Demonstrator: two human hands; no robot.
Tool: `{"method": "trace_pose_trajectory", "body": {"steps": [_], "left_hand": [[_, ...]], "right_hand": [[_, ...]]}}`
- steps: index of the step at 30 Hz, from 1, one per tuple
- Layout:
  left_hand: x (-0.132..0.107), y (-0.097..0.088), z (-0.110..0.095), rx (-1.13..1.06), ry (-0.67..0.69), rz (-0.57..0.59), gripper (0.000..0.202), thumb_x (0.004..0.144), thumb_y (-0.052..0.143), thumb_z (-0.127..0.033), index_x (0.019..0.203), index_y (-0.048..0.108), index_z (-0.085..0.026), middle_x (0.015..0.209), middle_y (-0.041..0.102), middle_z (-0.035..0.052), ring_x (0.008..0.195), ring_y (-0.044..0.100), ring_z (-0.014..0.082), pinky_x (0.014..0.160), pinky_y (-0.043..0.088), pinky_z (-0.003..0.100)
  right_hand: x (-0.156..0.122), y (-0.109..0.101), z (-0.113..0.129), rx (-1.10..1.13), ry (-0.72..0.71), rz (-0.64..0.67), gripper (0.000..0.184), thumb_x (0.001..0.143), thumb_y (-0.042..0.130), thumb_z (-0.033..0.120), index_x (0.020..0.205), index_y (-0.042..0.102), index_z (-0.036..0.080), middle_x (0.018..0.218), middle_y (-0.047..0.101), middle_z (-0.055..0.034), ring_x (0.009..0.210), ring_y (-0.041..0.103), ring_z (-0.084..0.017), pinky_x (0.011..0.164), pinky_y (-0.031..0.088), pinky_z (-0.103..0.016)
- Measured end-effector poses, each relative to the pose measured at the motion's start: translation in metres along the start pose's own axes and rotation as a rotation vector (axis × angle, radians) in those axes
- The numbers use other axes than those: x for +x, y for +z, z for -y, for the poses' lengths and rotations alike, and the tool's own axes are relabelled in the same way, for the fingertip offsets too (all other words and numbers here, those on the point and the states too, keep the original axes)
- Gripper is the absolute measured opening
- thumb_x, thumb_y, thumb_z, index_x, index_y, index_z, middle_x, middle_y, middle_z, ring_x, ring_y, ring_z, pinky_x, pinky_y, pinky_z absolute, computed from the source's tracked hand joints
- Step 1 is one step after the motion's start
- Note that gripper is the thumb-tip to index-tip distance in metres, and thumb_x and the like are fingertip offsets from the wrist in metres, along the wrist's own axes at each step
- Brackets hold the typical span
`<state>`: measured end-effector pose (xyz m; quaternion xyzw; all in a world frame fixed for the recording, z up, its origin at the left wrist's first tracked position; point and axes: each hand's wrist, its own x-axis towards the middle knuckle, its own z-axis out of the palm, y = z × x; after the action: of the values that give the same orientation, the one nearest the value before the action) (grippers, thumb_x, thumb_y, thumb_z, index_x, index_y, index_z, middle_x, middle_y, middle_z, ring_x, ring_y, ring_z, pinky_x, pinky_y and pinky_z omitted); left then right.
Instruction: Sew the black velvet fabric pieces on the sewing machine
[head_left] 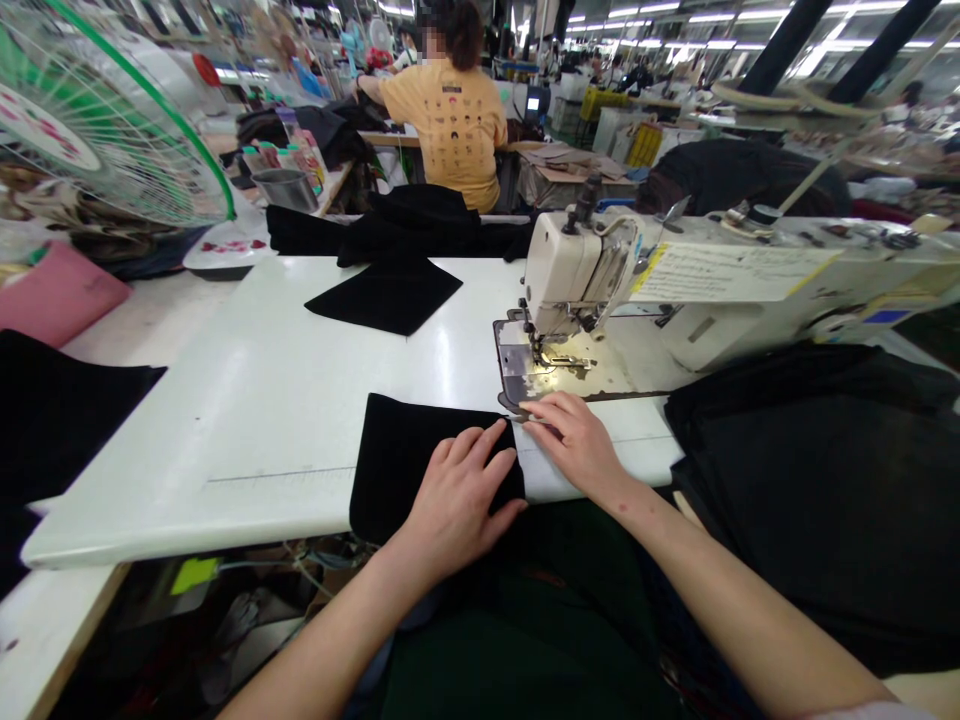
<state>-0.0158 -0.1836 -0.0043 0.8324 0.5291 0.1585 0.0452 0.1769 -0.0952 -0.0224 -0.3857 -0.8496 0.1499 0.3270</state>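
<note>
While the left hand (457,495) lies flat with fingers spread on a black rectangular fabric piece (412,455) at the near edge of the white surface (262,400), the right hand (574,440) presses its extended fingertips on the fabric's right edge, just before the cream sewing machine (577,270); another black fabric piece (386,295) lies farther back
</note>
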Motion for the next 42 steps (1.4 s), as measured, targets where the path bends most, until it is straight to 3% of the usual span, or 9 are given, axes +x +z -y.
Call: {"method": "trace_pose_trajectory", "body": {"steps": [13,17,21,24,26,29,34,36,42], "left_hand": [[0.001,0.001,0.001,-0.022,0.017,-0.021,0.043,0.083,0.070,-0.038,0.121,0.062,-0.019,0.147,0.052,0.0148,0.123,0.050,0.0356,0.096,0.044,0.052],[0.001,-0.001,-0.002,-0.029,0.024,-0.014,0.040,0.083,0.071,-0.038,0.118,0.063,-0.019,0.147,0.053,0.0140,0.122,0.051,0.0353,0.095,0.046,0.052],[0.005,-0.004,0.003,-0.088,0.022,-0.022,0.030,0.091,0.062,-0.040,0.113,0.066,-0.020,0.142,0.058,0.0125,0.118,0.055,0.0333,0.094,0.050,0.053],[0.018,-0.003,0.015,-0.226,-0.014,-0.084,0.028,0.100,0.043,-0.023,0.119,0.064,-0.018,0.132,0.063,0.0117,0.116,0.060,0.0250,0.100,0.052,0.045],[0.031,-0.004,0.025,-0.275,-0.063,-0.117,0.033,0.098,0.042,-0.014,0.127,0.060,-0.015,0.131,0.062,0.0128,0.116,0.062,0.0227,0.103,0.051,0.040],[0.054,-0.008,0.034,-0.255,-0.113,-0.014,0.030,0.090,0.055,-0.012,0.118,0.064,-0.015,0.120,0.063,0.0126,0.106,0.067,0.0244,0.097,0.054,0.040],[0.074,-0.020,0.037,-0.149,-0.114,0.167,0.013,0.084,0.058,-0.012,0.089,0.068,-0.018,0.090,0.063,0.0050,0.078,0.067,0.0214,0.073,0.056,0.034],[0.074,-0.020,0.036,-0.175,-0.068,0.115,0.013,0.084,0.057,-0.011,0.088,0.066,-0.020,0.091,0.064,0.0042,0.079,0.067,0.0202,0.073,0.055,0.033],[0.055,-0.007,0.034,-0.474,0.055,-0.295,0.013,0.086,0.056,-0.008,0.089,0.060,-0.020,0.097,0.068,0.0044,0.093,0.066,0.0183,0.086,0.054,0.036]], "right_hand": [[0.000,-0.001,0.008,-0.221,-0.097,0.037,0.030,0.103,0.047,0.028,0.123,0.068,0.022,0.101,0.071,-0.0092,0.092,0.058,-0.026,0.085,0.050,-0.042],[0.000,-0.002,0.010,-0.188,-0.090,-0.013,0.028,0.103,0.047,0.028,0.120,0.069,0.021,0.101,0.072,-0.0086,0.094,0.059,-0.025,0.087,0.050,-0.040],[0.001,-0.007,0.005,-0.195,0.000,-0.071,0.024,0.102,0.050,0.027,0.117,0.068,0.022,0.103,0.070,-0.0083,0.099,0.059,-0.026,0.090,0.049,-0.041],[0.002,-0.013,-0.008,-0.231,0.140,-0.101,0.021,0.099,0.054,0.027,0.112,0.069,0.023,0.103,0.067,-0.0088,0.101,0.060,-0.028,0.088,0.050,-0.042],[0.002,-0.016,-0.016,-0.233,0.190,-0.122,0.021,0.098,0.053,0.028,0.112,0.069,0.023,0.102,0.066,-0.0096,0.101,0.060,-0.029,0.087,0.050,-0.044],[0.000,-0.018,-0.020,-0.209,0.209,-0.125,0.024,0.097,0.053,0.029,0.114,0.068,0.020,0.101,0.067,-0.0111,0.102,0.060,-0.031,0.088,0.050,-0.046],[-0.006,-0.018,-0.011,-0.094,0.229,-0.118,0.024,0.097,0.053,0.031,0.114,0.067,0.021,0.107,0.070,-0.0104,0.101,0.064,-0.029,0.087,0.051,-0.043],[-0.008,-0.017,-0.006,-0.022,0.247,-0.119,0.023,0.097,0.054,0.031,0.113,0.067,0.022,0.105,0.072,-0.0086,0.093,0.067,-0.025,0.081,0.054,-0.039],[-0.008,-0.019,0.011,0.247,0.289,-0.082,0.018,0.091,0.062,0.029,0.104,0.072,0.022,0.095,0.077,-0.0031,0.082,0.072,-0.018,0.074,0.057,-0.030]]}}
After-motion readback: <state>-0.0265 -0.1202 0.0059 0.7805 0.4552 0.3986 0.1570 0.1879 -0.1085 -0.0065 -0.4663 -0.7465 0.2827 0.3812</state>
